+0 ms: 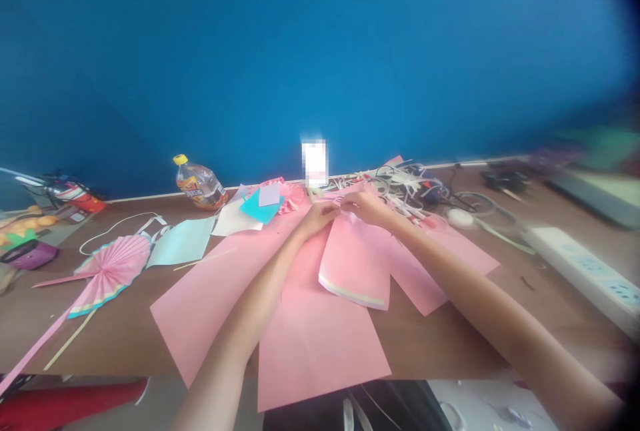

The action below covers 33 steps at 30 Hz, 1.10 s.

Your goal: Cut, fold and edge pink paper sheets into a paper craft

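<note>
Both of my hands meet at the far edge of a pink sheet of paper (356, 261) that carries a pale yellow and white strip along its near edge. With bent fingers, my left hand (319, 216) pinches that far edge from the left. My right hand (364, 204) closes on the same edge just beside it; its fingertips partly hide the grip. The sheet slopes down toward me above other large pink sheets (320, 351), one of which hangs over the table's front edge. A pleated pink paper fan (117, 264) with a blue and yellow border lies to the left.
Left of the pink sheets are a light blue sheet (181, 242), a teal sheet (263, 206) and a yellow-capped bottle (200, 184). Paper scraps (400, 184) are heaped at the back against the blue wall (320, 51). A white power strip (583, 271) lies right on the brown table (430, 344).
</note>
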Tool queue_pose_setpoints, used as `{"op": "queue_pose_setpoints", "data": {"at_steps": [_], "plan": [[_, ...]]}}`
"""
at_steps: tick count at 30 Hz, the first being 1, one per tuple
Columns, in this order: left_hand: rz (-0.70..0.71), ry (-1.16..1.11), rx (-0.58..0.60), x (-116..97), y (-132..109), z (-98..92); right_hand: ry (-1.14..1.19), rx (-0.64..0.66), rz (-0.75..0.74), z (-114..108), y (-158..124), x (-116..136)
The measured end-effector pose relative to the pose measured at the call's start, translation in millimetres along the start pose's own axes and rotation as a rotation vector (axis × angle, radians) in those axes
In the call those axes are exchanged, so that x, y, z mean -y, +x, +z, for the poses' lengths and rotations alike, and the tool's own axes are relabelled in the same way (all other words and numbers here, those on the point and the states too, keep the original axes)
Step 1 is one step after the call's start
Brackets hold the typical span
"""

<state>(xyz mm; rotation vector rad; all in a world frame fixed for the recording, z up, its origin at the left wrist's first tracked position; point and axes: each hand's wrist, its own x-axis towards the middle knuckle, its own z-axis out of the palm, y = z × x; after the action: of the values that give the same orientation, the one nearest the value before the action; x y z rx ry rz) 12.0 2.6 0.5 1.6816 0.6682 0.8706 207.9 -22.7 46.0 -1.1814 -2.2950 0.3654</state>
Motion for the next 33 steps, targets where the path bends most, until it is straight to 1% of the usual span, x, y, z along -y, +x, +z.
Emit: {"op": "queue_pose_setpoints", "data": {"at_steps": [6,14,21,25,28,31,33], "plan": [[0.006,-0.003,0.007,3,2,-0.5,0.015,-0.006,0.009,1,0,-2],[0.000,0.020,0.008,-1,1,-0.2,0.029,-0.002,0.012,2,0,-4],[0.001,0.015,0.001,-4,-1,1.1,0.008,-0.007,0.011,-1,-1,2],[0.006,0.012,-0.019,-5,0,1.3,0.039,-0.070,0.040,-2,-2,6],[-0.007,0.021,-0.050,-6,1,0.7,0.060,-0.120,0.089,-7,-2,7],[-0.025,-0.008,-0.093,-6,1,0.1,0.060,-0.177,0.173,-19,-1,5],[-0.035,-0.044,-0.098,-6,0,-0.2,0.055,-0.245,0.268,-29,-2,1]]}}
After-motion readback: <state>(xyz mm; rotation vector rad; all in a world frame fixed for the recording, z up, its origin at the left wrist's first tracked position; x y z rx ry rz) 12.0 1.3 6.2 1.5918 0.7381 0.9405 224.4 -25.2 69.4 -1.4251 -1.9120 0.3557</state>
